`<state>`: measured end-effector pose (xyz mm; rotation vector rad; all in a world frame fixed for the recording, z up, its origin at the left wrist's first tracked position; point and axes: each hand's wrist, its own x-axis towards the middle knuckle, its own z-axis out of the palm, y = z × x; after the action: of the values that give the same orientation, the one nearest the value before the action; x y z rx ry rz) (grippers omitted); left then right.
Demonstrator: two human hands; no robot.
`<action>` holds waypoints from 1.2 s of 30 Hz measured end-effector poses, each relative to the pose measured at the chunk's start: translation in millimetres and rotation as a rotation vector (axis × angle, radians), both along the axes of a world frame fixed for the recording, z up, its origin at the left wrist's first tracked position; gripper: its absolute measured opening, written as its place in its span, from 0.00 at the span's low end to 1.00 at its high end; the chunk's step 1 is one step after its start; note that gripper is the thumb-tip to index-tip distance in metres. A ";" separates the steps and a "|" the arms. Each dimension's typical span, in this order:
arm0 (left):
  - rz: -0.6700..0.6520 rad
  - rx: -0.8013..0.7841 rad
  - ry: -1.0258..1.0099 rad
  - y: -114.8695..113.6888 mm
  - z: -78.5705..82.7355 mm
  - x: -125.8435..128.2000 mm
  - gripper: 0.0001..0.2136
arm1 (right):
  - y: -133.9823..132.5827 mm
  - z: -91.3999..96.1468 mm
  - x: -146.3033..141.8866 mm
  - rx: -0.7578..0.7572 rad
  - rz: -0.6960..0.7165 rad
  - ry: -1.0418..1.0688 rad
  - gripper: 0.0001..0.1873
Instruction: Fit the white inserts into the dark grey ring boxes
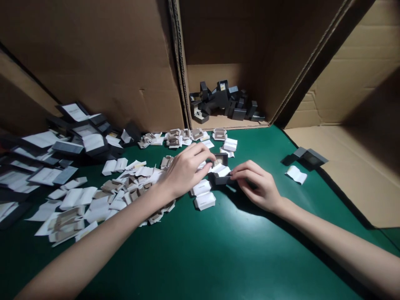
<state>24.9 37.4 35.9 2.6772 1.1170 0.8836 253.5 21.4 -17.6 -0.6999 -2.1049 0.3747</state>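
A small black box stands on the green table with its lid raised at the back. Inside it lies a folded white paper insert. My left hand reaches over from the left, thumb and fingertips closed in a pinch at the insert's left end. The fingertips of my right hand grip the box's right edge. Just in front of the box lie printed white folded inserts, apart from both hands. My left forearm covers part of a heap of white and grey card inserts.
Several black boxes with white papers are piled at the far left. More black boxes fill a cardboard compartment at the back. On the right are an open black box and a white insert beside a cardboard flap.
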 end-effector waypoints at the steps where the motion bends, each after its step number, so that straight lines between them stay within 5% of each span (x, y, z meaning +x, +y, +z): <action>1: 0.019 -0.027 -0.006 0.4 0.1 -0.8 0.07 | 0.0 -0.1 -0.1 -0.008 0.014 -0.006 0.11; 10: -0.001 -0.356 0.052 6.1 -19.3 -0.8 0.22 | 0.7 -2.4 -1.2 0.028 0.041 -0.084 0.14; 22: 0.040 -0.241 0.187 10.3 -24.4 -9.5 0.20 | 2.5 -8.1 -1.4 -0.017 0.026 -0.197 0.15; 36: -0.103 -0.321 -0.089 2.6 -19.4 6.0 0.20 | 1.6 -10.3 -6.0 0.150 0.185 -0.314 0.07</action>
<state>30.9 39.9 16.5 2.3862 0.9954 0.7275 247.5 23.0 -27.8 -0.5027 -2.4762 0.2134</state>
